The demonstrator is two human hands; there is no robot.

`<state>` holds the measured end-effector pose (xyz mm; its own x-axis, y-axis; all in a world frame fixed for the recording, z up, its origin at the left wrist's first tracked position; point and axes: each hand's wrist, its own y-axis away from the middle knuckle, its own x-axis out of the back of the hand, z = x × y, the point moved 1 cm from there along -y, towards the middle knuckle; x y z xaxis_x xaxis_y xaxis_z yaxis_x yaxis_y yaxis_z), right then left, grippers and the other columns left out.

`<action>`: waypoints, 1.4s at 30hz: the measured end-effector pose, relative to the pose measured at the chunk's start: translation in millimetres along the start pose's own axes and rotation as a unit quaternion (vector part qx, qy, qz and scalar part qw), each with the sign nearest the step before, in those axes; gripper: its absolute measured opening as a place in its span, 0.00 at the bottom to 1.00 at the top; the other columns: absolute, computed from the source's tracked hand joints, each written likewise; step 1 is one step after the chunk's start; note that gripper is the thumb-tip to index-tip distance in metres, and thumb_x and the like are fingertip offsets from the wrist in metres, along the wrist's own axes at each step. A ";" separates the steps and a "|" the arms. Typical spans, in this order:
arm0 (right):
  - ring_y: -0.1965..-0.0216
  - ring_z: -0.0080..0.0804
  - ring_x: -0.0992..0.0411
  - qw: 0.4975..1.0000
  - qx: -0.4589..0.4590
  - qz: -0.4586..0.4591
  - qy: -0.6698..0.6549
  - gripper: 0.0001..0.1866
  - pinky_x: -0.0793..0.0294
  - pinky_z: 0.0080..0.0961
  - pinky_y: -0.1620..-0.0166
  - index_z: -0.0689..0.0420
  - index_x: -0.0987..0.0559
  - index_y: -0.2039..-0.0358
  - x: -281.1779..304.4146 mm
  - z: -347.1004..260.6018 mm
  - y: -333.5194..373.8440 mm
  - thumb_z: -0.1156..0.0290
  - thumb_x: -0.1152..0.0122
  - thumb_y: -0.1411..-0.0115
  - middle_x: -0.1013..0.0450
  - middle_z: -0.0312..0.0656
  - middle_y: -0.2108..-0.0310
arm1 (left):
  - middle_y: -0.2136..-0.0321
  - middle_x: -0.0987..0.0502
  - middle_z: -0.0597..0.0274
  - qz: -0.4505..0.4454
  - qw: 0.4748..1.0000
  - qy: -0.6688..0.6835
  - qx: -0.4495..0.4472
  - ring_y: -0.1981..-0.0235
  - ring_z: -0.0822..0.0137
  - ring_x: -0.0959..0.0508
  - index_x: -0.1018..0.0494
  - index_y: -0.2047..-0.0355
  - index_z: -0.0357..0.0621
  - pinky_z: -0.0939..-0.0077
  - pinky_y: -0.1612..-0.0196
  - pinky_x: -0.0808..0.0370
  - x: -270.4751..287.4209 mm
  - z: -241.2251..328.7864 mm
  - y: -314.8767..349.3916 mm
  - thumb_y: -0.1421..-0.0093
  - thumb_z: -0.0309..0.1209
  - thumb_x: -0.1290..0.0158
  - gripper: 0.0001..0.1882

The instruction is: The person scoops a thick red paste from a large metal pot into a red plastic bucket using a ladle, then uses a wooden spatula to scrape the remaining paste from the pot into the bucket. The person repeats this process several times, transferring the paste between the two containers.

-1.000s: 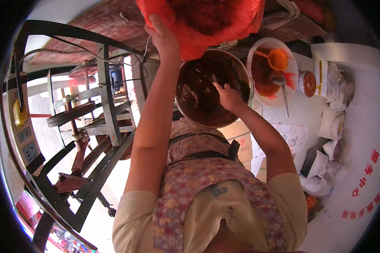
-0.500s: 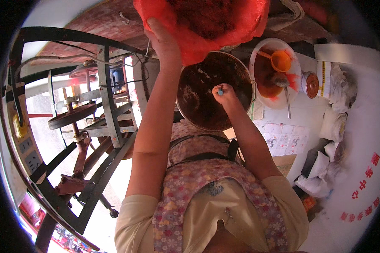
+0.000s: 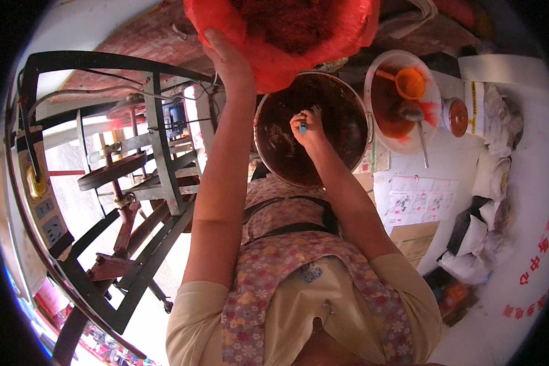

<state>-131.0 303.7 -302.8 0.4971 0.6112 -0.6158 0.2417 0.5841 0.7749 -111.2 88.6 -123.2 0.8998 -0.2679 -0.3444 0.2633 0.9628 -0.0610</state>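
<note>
My left hand grips the near left edge of a red plastic bag, which is spread wide, with dark red, crumbly stuff inside. Below the bag stands a big round metal pot, its inside coated in dark brown-red residue. Over the pot, my right hand is closed round a handle with a blue end. The working end of that tool cannot be made out against the dark pot.
A white basin to the right holds red liquid, an orange plastic ladle and a metal ladle. Beside it is a round-topped container. A metal frame with a wheel stands at the left. White bundles lie far right.
My right hand has moved left and slightly up over the pot with the blue-ended tool. My left hand still holds the bag, and the whole view has shifted a little.
</note>
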 end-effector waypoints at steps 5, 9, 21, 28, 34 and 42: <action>0.79 0.25 0.32 0.996 -0.081 0.005 0.023 0.10 0.30 0.25 0.81 0.57 0.35 0.69 -15.2 10.8 45.3 0.65 0.51 0.34 0.35 0.36 0.75 | 0.37 0.46 0.45 0.008 1.000 -0.015 0.019 0.39 0.52 0.41 0.55 0.34 0.36 0.64 0.38 0.45 0.9 -0.6 0.2 0.39 0.66 0.65 0.48; 0.81 0.23 0.35 0.975 0.007 -0.046 0.217 0.07 0.36 0.24 0.84 0.53 0.33 0.64 -22.3 30.6 111.7 0.64 0.49 0.35 0.34 0.34 0.75 | 0.36 0.47 0.46 0.018 0.999 -0.002 0.035 0.38 0.52 0.42 0.56 0.34 0.36 0.64 0.37 0.44 -2.5 4.9 0.4 0.39 0.65 0.64 0.48; 0.88 0.14 0.48 0.861 0.018 -0.048 0.506 0.27 0.46 0.10 0.87 0.48 0.45 0.34 -12.2 -33.7 296.3 0.68 0.55 0.33 0.41 0.31 0.79 | 0.37 0.45 0.46 0.013 0.999 -0.023 0.022 0.39 0.53 0.40 0.53 0.35 0.37 0.65 0.39 0.41 -10.0 19.7 3.2 0.37 0.62 0.63 0.44; 0.86 0.16 0.39 0.726 0.254 -0.185 0.611 0.28 0.37 0.16 0.83 0.60 0.44 0.35 -47.2 -24.5 361.9 0.75 0.53 0.35 0.32 0.38 0.76 | 0.39 0.43 0.42 0.019 0.999 0.020 0.041 0.40 0.51 0.38 0.52 0.35 0.36 0.65 0.40 0.41 -7.5 7.8 -1.1 0.36 0.61 0.64 0.44; 0.70 0.33 0.25 0.384 0.614 -0.188 0.663 0.26 0.25 0.27 0.66 0.61 0.36 0.40 -94.5 2.7 246.4 0.78 0.47 0.40 0.26 0.52 0.61 | 0.40 0.41 0.40 0.026 0.999 -0.018 0.026 0.41 0.48 0.37 0.51 0.36 0.35 0.64 0.39 0.41 -8.7 13.4 0.7 0.36 0.61 0.64 0.43; 0.50 0.47 0.28 0.252 0.653 -0.111 0.706 0.23 0.30 0.29 0.50 0.62 0.31 0.44 -119.4 -11.8 186.5 0.79 0.44 0.41 0.29 0.55 0.50 | 0.40 0.41 0.41 0.048 0.998 -0.015 0.028 0.41 0.49 0.37 0.50 0.37 0.33 0.63 0.40 0.40 -9.4 12.9 3.4 0.35 0.60 0.64 0.42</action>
<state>-155.1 345.9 -86.4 -0.2188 0.7601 0.6119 0.6588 0.5776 -0.4820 -114.2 93.9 -108.1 0.9318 -0.1763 -0.3173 0.1940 0.9807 0.0246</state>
